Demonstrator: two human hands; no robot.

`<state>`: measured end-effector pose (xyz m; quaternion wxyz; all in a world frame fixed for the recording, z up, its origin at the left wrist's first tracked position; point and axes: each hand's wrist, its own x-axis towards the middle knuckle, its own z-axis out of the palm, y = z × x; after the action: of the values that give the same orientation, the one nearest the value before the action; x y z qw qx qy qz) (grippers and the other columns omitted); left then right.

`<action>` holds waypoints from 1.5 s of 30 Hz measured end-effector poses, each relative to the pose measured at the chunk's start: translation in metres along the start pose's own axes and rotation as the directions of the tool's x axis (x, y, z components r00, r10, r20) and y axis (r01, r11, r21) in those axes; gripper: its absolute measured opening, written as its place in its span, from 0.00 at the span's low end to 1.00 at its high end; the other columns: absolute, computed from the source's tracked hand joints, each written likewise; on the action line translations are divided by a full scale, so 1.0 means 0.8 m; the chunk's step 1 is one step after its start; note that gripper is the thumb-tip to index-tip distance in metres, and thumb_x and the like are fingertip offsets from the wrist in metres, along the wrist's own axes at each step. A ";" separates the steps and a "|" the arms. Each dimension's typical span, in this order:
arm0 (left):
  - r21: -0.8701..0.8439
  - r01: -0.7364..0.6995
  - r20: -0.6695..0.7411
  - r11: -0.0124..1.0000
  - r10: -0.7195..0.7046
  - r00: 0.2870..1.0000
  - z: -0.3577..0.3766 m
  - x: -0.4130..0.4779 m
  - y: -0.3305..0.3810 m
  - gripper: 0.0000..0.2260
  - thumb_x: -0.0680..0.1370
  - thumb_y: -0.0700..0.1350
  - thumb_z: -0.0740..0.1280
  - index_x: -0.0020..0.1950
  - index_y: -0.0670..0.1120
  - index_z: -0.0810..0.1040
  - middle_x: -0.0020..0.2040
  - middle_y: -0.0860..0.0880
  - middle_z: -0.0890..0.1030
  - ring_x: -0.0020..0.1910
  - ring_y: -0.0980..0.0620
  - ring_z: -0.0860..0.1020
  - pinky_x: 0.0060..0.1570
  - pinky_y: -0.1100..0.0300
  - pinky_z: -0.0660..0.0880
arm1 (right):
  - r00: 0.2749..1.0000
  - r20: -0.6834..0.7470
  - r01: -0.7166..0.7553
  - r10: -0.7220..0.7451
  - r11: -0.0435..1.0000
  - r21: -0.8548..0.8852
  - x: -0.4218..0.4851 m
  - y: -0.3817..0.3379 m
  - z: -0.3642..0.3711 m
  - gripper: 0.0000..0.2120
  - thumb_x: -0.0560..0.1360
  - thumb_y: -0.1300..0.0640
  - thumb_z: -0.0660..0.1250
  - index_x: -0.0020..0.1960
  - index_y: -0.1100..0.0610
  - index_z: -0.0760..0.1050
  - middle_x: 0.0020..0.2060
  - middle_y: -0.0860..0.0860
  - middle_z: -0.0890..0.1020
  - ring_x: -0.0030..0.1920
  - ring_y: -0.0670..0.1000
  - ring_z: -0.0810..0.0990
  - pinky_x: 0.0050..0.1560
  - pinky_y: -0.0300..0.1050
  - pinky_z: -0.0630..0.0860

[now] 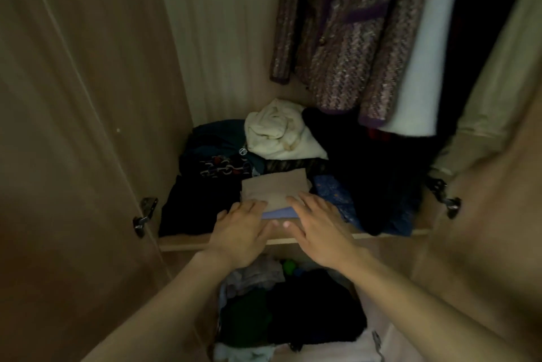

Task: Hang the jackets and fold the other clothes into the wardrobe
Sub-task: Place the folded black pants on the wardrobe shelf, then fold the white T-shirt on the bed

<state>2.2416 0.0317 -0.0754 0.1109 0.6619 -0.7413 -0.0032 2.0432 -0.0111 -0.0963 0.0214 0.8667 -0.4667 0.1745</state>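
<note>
Fingers (pixel 252 206) of the left hand (pixel 240 232) and right hand (pixel 319 232) lie straight and slightly apart, resting flat on the near edge of a folded beige garment (pixel 274 190). It sits on a lavender piece (pixel 278 213) on the wardrobe shelf (pixel 381 235). A cream cloth (pixel 278 132) is bunched behind it, and a tweed jacket (pixel 352 39) hangs above.

1. Folded cloth (pixel 274 190) sits front-centre on shelf (pixel 381 236).
2. Left hand (pixel 240 232) and right hand (pixel 319 229) rest on its near edge.
3. Bundled garment (pixel 278 132) lies behind it.
4. Jacket (pixel 346 39) hangs above, to the right.
5. Clothes pile (pixel 293 317) lies below shelf.
</note>
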 end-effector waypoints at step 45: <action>-0.379 -0.905 0.059 0.193 0.981 0.184 0.082 -0.666 0.776 0.26 0.82 0.63 0.51 0.77 0.54 0.61 0.76 0.55 0.64 0.73 0.54 0.64 0.73 0.53 0.59 | 0.032 -0.378 -0.976 0.925 0.111 0.188 -1.155 -0.121 -0.321 0.28 0.81 0.40 0.56 0.77 0.50 0.60 0.76 0.48 0.64 0.75 0.48 0.60 0.74 0.48 0.60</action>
<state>1.6749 0.6220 -0.1306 0.0643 0.0262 -0.9895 -0.1269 1.5849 0.8354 -0.1410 0.0491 0.2730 -0.9158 0.2905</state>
